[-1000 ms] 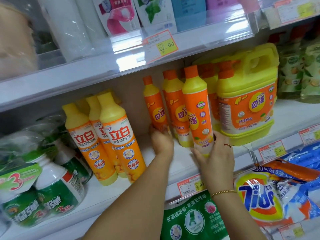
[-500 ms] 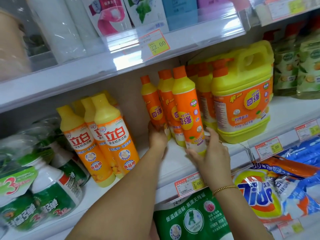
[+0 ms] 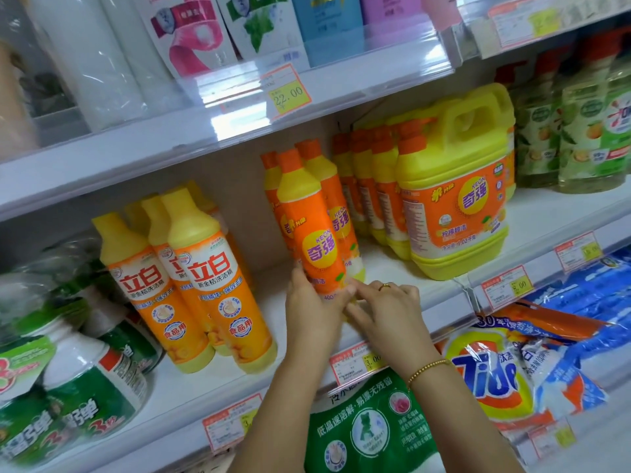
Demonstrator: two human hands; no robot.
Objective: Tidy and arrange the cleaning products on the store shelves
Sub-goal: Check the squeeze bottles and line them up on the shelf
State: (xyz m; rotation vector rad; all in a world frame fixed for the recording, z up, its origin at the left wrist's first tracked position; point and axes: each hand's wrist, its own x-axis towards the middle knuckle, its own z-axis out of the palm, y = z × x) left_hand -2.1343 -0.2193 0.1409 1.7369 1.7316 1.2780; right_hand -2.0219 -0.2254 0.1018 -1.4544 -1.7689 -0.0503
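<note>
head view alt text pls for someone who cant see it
A person's left hand grips a tilted orange dish-soap bottle near its base at a white store shelf, the right hand against the bottle's bottom. Matching orange bottles and a large yellow jug stand behind to the right; yellow-capped bottles stand left.

Just left of the big yellow jug (image 3: 454,206) I have a bare strip of shelf (image 3: 386,268) to reach through, blocked further left by the orange bottle (image 3: 317,240), then a narrower gap before the yellow-capped bottles (image 3: 218,274), with the upper shelf (image 3: 170,155) close overhead.
</note>
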